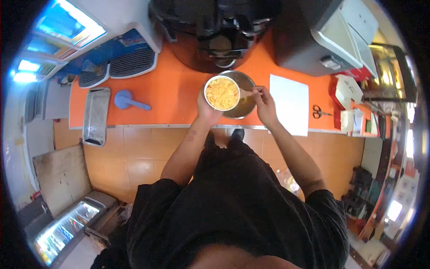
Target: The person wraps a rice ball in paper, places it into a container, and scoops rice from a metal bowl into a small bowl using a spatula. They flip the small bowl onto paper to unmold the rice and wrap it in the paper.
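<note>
My left hand [208, 111] is wrapped round a white round cup [206, 99], held near the counter's front edge. Yellow noodle-like food [222, 93] with small red bits fills it nearly to the rim. Partly behind the cup is a round metal pot [240, 113], some yellowish food showing at its bottom. My right hand [265, 104] pinches the handle of a light brown spoon [246, 93] over the pot. The spoon's head meets the cup's right rim; whether it dips into the food I cannot tell.
On the orange counter [170, 105] lie a blue scoop-like tool [127, 101], a grey metal tray [96, 117], a white sheet [289, 105] and scissors [321, 112]. A black appliance [210, 33] stands behind the pot. To the right is a grey box-like machine [309, 49].
</note>
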Demonstrator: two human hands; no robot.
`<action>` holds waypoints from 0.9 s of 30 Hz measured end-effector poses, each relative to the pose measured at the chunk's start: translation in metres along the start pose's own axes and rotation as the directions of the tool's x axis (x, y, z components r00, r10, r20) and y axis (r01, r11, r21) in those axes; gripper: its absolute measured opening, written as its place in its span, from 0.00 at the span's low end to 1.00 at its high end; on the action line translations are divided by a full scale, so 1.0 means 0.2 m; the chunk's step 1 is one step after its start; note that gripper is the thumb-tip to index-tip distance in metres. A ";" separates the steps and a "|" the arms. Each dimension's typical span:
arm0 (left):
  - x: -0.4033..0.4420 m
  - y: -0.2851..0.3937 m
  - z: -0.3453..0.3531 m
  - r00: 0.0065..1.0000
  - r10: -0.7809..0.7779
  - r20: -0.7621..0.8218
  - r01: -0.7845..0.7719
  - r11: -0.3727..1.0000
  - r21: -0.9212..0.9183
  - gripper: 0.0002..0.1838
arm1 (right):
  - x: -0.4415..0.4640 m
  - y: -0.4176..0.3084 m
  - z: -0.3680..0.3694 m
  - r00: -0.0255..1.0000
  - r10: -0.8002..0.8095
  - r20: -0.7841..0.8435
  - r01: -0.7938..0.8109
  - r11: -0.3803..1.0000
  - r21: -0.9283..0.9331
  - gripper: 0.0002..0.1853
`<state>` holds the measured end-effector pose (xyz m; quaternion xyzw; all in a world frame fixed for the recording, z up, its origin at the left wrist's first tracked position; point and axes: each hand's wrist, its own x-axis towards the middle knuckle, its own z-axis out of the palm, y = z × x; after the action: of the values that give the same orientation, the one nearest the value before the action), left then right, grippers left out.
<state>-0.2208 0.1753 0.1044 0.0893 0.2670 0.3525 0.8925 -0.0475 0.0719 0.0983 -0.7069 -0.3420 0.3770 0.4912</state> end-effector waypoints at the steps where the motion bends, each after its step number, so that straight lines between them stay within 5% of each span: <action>1: -0.01 -0.06 0.04 0.999 -0.002 -0.049 0.000 0.999 -0.037 0.28 | -0.06 -0.03 0.05 0.993 0.103 0.063 -0.121 0.886 0.448 0.17; 3: -0.03 -0.18 0.10 0.995 -0.089 0.047 0.088 0.996 0.022 0.28 | -0.24 -0.27 0.10 0.932 0.239 0.271 -0.354 0.459 0.815 0.27; 4: -0.07 -0.23 0.16 0.983 -0.141 0.116 0.132 0.988 0.082 0.28 | -0.26 -0.17 0.07 0.909 0.139 0.394 -0.417 0.271 0.867 0.25; 7: -0.10 -0.44 0.20 0.976 -0.194 0.100 0.155 0.939 0.307 0.28 | -0.40 -0.02 -0.01 0.948 0.149 0.281 -0.309 0.224 0.924 0.25; 9: -0.12 -0.55 0.18 0.977 -0.207 0.055 0.142 0.817 0.558 0.24 | -0.50 0.08 -0.12 0.928 0.104 0.358 -0.359 -0.007 0.933 0.29; 10: -0.10 -0.58 0.17 0.975 -0.215 0.056 0.146 0.812 0.566 0.24 | -0.54 0.09 -0.17 0.931 0.103 0.350 -0.350 -0.013 0.937 0.29; 11: -0.08 -0.62 0.15 0.969 -0.122 0.213 -0.110 0.560 0.821 0.23 | -0.59 0.08 -0.22 0.922 0.150 0.356 -0.359 -0.006 0.933 0.29; 13: -0.06 -0.70 0.13 0.861 -0.062 0.505 -0.507 -0.019 0.862 0.17 | -0.67 0.11 -0.32 0.912 0.224 0.344 -0.349 -0.019 0.937 0.31; 16: -0.02 -0.81 0.16 0.820 -0.057 0.570 -0.570 0.002 0.821 0.14 | -0.71 0.35 -0.52 0.908 0.147 0.393 -0.377 -0.128 0.917 0.31; 18: 0.06 -0.90 0.09 0.873 -0.115 0.473 -0.467 0.076 0.881 0.17 | -0.68 0.46 -0.64 0.913 0.211 0.349 -0.330 -0.123 0.936 0.32; 20: 0.11 -0.99 0.05 0.772 -0.061 0.633 -0.611 -0.347 0.712 0.26 | -0.60 0.54 -0.81 0.908 0.274 0.318 -0.296 -0.119 0.948 0.33; 21: 0.14 -1.03 0.03 0.797 -0.145 0.587 -0.572 -0.491 0.656 0.35 | -0.54 0.59 -0.91 0.926 0.243 0.289 -0.283 -0.063 0.957 0.33; 27: 0.28 -1.16 0.08 0.902 -0.206 0.380 -0.412 -0.676 0.611 0.40 | -0.24 0.66 -1.25 0.907 0.229 0.353 -0.375 0.058 0.925 0.33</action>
<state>-0.0439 0.0432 0.0135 0.9377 0.2510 -0.0020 0.2402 0.1623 -0.1160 0.0404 -0.2416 0.1185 0.6386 0.7209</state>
